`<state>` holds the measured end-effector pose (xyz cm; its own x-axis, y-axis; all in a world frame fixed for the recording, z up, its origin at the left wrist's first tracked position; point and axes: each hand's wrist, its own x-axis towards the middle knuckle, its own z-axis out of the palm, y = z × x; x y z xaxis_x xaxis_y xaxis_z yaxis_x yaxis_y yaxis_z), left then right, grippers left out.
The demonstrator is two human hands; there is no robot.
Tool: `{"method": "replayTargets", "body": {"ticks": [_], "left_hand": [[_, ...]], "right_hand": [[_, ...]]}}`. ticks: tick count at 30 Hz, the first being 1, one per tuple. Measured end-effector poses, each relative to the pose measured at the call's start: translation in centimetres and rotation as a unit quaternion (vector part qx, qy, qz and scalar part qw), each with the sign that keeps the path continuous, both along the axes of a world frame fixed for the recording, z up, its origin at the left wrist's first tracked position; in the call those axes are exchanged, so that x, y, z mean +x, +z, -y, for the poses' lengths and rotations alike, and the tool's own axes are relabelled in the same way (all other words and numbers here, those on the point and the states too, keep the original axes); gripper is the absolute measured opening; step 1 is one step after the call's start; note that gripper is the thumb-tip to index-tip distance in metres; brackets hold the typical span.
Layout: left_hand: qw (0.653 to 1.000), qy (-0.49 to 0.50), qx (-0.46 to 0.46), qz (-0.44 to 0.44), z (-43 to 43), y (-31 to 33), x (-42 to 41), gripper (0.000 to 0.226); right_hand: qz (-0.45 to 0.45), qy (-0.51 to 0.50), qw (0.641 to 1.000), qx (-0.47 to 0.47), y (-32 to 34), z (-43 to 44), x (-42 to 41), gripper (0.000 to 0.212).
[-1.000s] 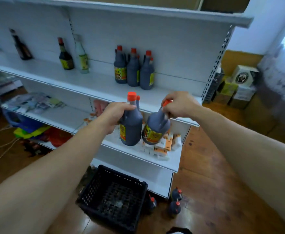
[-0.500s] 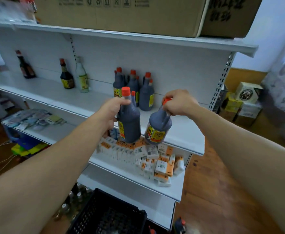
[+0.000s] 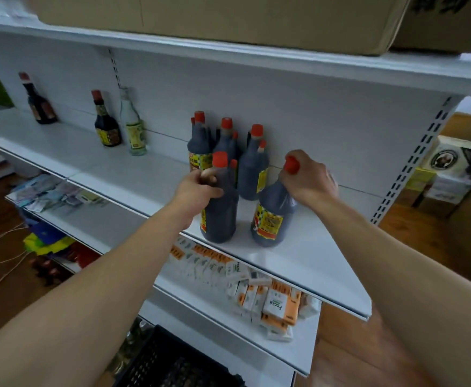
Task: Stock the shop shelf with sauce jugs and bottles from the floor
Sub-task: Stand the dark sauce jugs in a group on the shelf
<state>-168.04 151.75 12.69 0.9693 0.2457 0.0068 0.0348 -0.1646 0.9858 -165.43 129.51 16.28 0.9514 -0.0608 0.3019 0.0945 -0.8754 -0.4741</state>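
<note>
Two dark sauce jugs with orange caps stand on the white shelf point(image 3: 307, 255), near its front edge. My left hand point(image 3: 198, 188) grips the handle of the left jug point(image 3: 219, 210), which stands upright. My right hand point(image 3: 309, 180) grips the neck of the right jug point(image 3: 273, 216), which leans to the right. Behind them, against the back panel, stand three more jugs of the same kind point(image 3: 226, 146).
Two dark bottles point(image 3: 106, 124) and a clear one point(image 3: 133, 129) stand further left on the same shelf. Cardboard boxes point(image 3: 228, 18) sit on the top shelf. Small white-and-orange cartons point(image 3: 259, 294) fill the shelf below. A black crate point(image 3: 178, 364) lies at the bottom.
Both hands have carried the jugs up and forward from the air in front of the shelf and set them down on it. The view has tilted upward.
</note>
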Motion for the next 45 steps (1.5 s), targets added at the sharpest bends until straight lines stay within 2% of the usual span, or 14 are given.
{"method": "replayTargets", "body": {"ticks": [3, 7, 10, 13, 16, 19, 22, 23, 26, 28, 29, 35, 39, 45], "left_hand": [[0.999, 0.000, 0.021, 0.025, -0.3, -1.7, 0.9, 0.039], [0.999, -0.034, -0.005, 0.023, -0.8, -3.4, 1.5, 0.048], [0.997, -0.067, 0.030, 0.039, -1.0, -3.6, 2.0, 0.032], [0.993, -0.083, 0.068, 0.051, -1.3, -3.6, 2.7, 0.029], [0.988, -0.070, 0.119, 0.075, -1.8, -3.9, 3.4, 0.027], [0.985, -0.067, 0.126, 0.093, -2.4, -4.2, 4.1, 0.025], [0.982, -0.079, 0.141, 0.096, -2.8, -4.5, 5.0, 0.018], [0.981, -0.084, 0.151, 0.092, -2.9, -4.6, 5.2, 0.024], [0.979, -0.115, 0.160, 0.062, -3.1, -5.1, 5.5, 0.065], [0.973, -0.133, 0.185, 0.045, -3.3, -5.8, 5.5, 0.091], [0.969, -0.135, 0.203, 0.047, -3.4, -6.2, 5.4, 0.097], [0.972, -0.119, 0.200, 0.046, -3.7, -7.0, 7.3, 0.096], [0.978, -0.121, 0.162, 0.045, -4.0, -7.3, 8.9, 0.093], [0.981, -0.107, 0.162, 0.022, -4.4, -7.5, 9.4, 0.094]], "right_hand": [[0.038, -0.003, 0.999, 0.028, -1.5, -1.3, 1.3, 0.029], [0.102, -0.018, 0.994, 0.042, -3.0, -1.9, 2.2, 0.040], [0.084, -0.056, 0.992, 0.069, -4.5, -1.4, 1.5, 0.066], [0.029, -0.077, 0.989, 0.119, -5.5, -1.8, 0.5, 0.094], [-0.003, -0.079, 0.984, 0.157, -7.3, -2.7, -0.8, 0.090], [-0.020, -0.101, 0.974, 0.201, -8.7, -3.2, -1.8, 0.091], [-0.031, -0.117, 0.972, 0.200, -9.2, -3.3, -1.4, 0.090], [-0.030, -0.121, 0.974, 0.188, -9.2, -3.3, -1.1, 0.089], [-0.025, -0.132, 0.977, 0.167, -9.5, -3.7, 0.5, 0.089], [-0.017, -0.128, 0.974, 0.188, -9.6, -3.8, 2.0, 0.089], [-0.014, -0.118, 0.971, 0.207, -9.6, -3.8, 2.7, 0.089], [0.003, -0.061, 0.939, 0.338, -10.1, -3.5, 5.1, 0.079], [0.014, -0.055, 0.934, 0.352, -10.7, -3.3, 5.5, 0.078], [0.018, -0.088, 0.940, 0.328, -10.3, -3.5, 8.8, 0.086]]}}
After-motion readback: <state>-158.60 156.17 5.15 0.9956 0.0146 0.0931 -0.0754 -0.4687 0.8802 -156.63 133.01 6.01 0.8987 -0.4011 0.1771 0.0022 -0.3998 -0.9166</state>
